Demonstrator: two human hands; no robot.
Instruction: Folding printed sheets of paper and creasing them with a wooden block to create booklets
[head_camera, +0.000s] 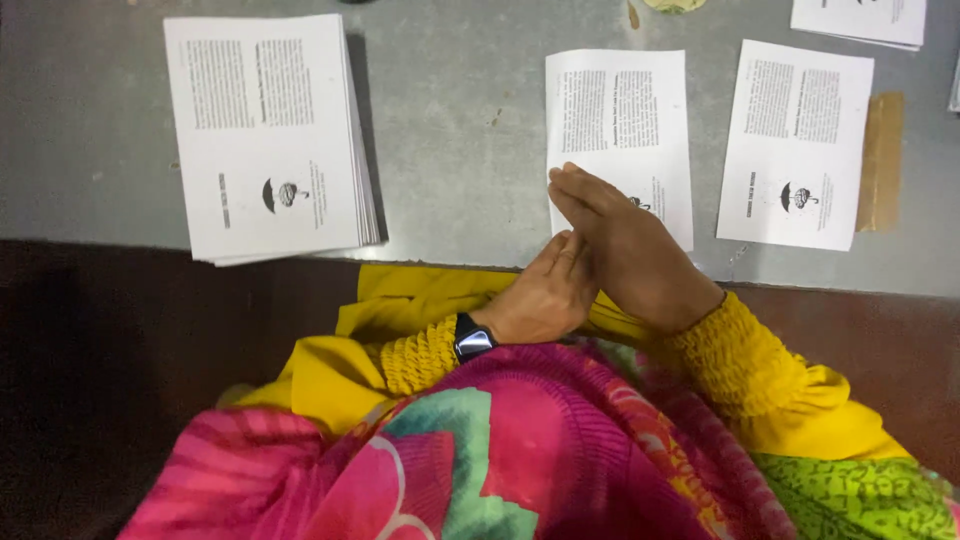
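right now the right hand lies flat on the lower edge of a single printed sheet on the grey tabletop, fingers straight and pressed together, pointing left across the paper. the left hand sits just under it at the table's near edge, fingers together and tucked against the right hand's side; i cannot tell whether it pinches the sheet's bottom edge, since the right hand covers that spot. a dark smartwatch is on the left wrist, and both arms wear yellow gathered sleeves.

the sheet looks thin, light and floppy, likely to crease easily and to slide on the smooth table; a flat palm would hold it steady, and a corner or the free upper edge seems the best place to lift it.

to the left, well apart, stands a thick stack of the same white sheets, each with two blocks of small black print and a little umbrella picture near the bottom. to the right lies another single sheet, slightly tilted, beside a brown strip of tape. more white paper shows at the top right corner.
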